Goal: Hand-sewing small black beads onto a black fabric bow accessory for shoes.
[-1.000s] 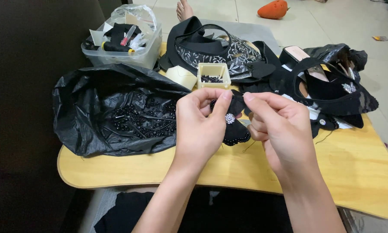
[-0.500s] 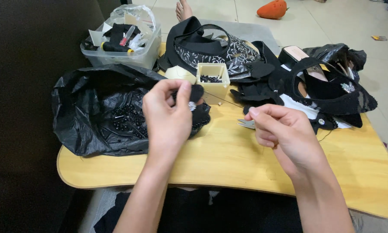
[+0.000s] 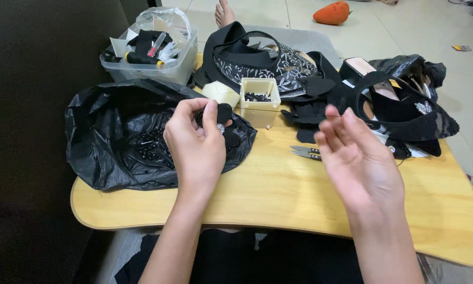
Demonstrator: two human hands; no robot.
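One cream bead box [image 3: 259, 100] stands behind the black bag [image 3: 115, 142].

A wooden table [image 3: 278, 189] carries everything. Left of the left hand [image 3: 197, 144] lies a black bag [image 3: 105, 137]; beyond it a clear tub [image 3: 147, 52] and a cream box [image 3: 259, 100]. Snips [image 3: 305, 152] lie just left of the right hand [image 3: 360, 160], black pieces [image 3: 399, 105] beyond.

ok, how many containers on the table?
2: a clear plastic tub at the back left corner, and a small cream box of black beads mid-table. More may be hidden under the black fabric.
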